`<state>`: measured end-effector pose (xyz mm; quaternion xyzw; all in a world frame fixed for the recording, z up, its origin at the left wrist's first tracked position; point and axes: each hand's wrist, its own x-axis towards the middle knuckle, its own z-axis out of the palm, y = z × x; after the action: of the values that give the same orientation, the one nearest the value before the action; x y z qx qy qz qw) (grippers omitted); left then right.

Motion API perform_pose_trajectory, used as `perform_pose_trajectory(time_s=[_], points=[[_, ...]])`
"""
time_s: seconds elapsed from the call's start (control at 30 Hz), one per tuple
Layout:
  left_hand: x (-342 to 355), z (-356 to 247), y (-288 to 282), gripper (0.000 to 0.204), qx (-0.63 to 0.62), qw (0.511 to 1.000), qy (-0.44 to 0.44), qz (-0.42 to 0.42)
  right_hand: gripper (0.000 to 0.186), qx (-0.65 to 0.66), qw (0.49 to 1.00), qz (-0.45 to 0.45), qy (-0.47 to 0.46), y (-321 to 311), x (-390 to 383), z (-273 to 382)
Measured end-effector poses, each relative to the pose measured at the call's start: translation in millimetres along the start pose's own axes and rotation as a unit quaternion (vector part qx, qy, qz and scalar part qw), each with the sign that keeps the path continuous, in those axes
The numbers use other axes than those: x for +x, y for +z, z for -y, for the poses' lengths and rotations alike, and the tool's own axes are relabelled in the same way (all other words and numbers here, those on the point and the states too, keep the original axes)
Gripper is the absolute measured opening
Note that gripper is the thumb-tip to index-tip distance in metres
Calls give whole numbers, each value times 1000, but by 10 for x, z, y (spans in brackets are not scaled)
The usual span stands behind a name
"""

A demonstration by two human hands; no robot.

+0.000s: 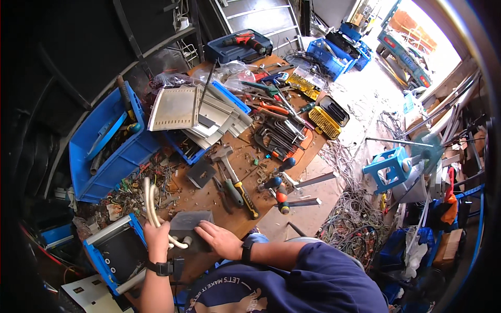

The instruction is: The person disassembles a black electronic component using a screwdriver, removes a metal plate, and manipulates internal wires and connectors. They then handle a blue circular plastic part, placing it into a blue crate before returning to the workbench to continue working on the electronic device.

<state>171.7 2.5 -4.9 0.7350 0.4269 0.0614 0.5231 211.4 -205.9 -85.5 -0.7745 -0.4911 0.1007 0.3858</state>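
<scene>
Where hands [156, 235] meet, box [189, 223] underside hidden, cable [151, 201] end obscured

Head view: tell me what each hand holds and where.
The left hand grips a bundle of cream cables near its lower end. The right hand rests flat on top of a grey box, not gripping it.
</scene>
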Motion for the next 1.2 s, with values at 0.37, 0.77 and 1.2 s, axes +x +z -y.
perform_pose_trajectory(time_s=[0.37,0.77,1.2], points=[[-8,719,-270,27,-271,910,-255,183,52,-33,996,-21,-86,91,-194,-45],[70,983,-386,47,-218,862,-346,299,59,-3,998,18,-61,-102,-177,1],[-69,1243,-342,36,-338,826,-354,280,95,651,585,180,449,526,-321,-503]])
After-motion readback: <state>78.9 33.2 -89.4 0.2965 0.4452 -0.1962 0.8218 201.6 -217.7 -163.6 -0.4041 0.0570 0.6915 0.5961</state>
